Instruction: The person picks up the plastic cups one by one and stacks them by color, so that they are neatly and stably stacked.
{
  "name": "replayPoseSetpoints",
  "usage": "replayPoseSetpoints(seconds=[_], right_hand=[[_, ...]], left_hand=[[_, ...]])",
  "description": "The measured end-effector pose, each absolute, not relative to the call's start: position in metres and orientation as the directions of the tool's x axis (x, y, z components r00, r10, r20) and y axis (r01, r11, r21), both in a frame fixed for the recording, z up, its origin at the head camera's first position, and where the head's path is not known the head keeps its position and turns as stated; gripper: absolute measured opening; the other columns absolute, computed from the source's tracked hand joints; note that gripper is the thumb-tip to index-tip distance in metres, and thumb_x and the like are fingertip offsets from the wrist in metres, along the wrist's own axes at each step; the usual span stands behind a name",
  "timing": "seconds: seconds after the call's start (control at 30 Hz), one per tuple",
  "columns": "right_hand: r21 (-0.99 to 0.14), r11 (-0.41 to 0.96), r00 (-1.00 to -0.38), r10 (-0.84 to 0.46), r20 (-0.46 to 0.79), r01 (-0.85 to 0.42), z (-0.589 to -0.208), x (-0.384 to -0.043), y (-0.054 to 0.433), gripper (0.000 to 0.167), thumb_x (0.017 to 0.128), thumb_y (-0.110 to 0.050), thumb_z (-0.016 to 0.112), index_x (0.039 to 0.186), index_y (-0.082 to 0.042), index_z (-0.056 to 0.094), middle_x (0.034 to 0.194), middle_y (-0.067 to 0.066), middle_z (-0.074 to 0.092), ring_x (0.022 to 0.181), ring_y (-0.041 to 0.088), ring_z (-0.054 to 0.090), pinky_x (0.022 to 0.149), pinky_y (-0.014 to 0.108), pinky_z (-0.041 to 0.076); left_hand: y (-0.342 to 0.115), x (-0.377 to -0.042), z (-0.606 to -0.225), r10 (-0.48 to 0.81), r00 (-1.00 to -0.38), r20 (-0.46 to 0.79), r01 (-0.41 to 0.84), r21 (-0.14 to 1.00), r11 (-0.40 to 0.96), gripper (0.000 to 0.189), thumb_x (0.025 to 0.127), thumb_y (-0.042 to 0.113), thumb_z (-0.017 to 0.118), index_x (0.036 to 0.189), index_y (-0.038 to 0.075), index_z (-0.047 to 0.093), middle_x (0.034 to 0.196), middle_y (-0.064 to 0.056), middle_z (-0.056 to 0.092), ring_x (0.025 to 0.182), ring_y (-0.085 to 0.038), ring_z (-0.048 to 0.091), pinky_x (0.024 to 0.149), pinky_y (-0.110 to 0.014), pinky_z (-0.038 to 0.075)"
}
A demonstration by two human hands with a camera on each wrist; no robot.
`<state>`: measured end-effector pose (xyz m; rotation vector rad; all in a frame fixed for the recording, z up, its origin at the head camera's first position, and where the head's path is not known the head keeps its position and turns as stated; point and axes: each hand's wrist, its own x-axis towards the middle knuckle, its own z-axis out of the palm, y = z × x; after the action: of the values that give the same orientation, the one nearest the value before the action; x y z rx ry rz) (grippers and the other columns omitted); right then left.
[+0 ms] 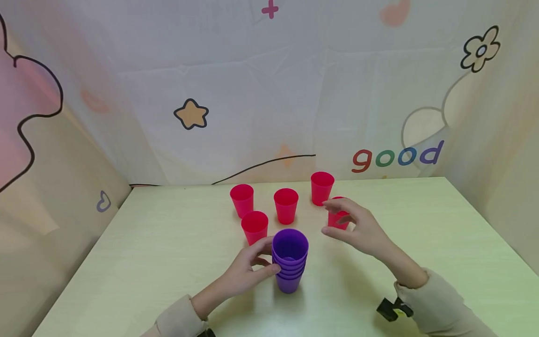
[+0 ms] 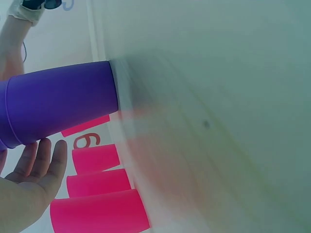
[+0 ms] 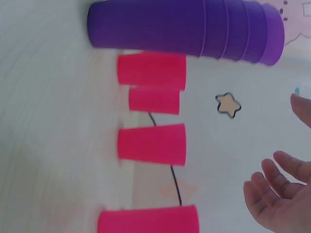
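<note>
By the left grip (image 1: pixel 243 269), thumb and fingers curved about its side, a nested stack of purple cups (image 1: pixel 289 250) is held upright on the counter (image 1: pixel 168 281). Farther right, the right grip (image 1: pixel 363 230) is held spread; a red cup (image 1: pixel 333 221) is partly hidden behind it. Beyond both grips, four more red cups (image 1: pixel 286 208) are stood mouth-up.

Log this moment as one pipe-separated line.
left hand: at purple cup stack | right hand: raised, holding nothing | purple cup stack: upright | red cups: five, upright, beyond purple cup stack
</note>
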<state>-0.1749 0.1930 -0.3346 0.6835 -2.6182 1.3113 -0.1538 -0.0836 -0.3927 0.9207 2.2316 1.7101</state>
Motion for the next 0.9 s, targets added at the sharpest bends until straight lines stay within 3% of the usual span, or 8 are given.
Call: replayPoseSetpoints(seconds=[0.3, 0.53, 0.9], right_hand=[[-0.692, 0.615, -0.925, -0.212, 0.315, -0.377, -0.347, -0.192, 0.214, 0.057, 0.076, -0.024, 0.074, 0.124, -0.004, 0.050, 0.122, 0.013, 0.050, 0.107, 0.029, 0.048, 0.081, 0.042, 0.044], [-0.719, 0.639, -0.961, -0.142, 0.236, -0.271, -0.359, -0.207, 0.228, 0.068, 0.075, -0.027, 0.074, 0.131, -0.003, 0.043, 0.130, 0.018, 0.042, 0.116, 0.036, 0.040, 0.086, 0.051, 0.042], [-0.764, 0.622, -0.984, -0.130, 0.119, -0.174, -0.374, -0.221, 0.245, 0.073, 0.078, -0.033, 0.070, 0.136, -0.004, 0.036, 0.133, 0.021, 0.038, 0.117, 0.040, 0.036, 0.089, 0.052, 0.040]], left_hand=[[-0.084, -0.152, -0.390, 0.562, -0.803, 0.200, 0.348, 0.922, 0.168, 0.048, 0.087, 0.012, 0.061, 0.131, 0.008, 0.044, 0.119, -0.008, 0.056, 0.108, -0.022, 0.052, 0.084, -0.033, 0.048], [-0.084, -0.151, -0.390, 0.569, -0.790, 0.228, 0.377, 0.913, 0.157, 0.048, 0.087, 0.012, 0.060, 0.132, 0.006, 0.043, 0.118, -0.010, 0.057, 0.107, -0.024, 0.053, 0.083, -0.033, 0.048], [-0.094, -0.153, -0.388, 0.550, -0.778, 0.302, 0.442, 0.886, 0.139, 0.053, 0.086, 0.007, 0.062, 0.134, 0.009, 0.040, 0.119, -0.011, 0.056, 0.108, -0.026, 0.053, 0.082, -0.039, 0.049]])
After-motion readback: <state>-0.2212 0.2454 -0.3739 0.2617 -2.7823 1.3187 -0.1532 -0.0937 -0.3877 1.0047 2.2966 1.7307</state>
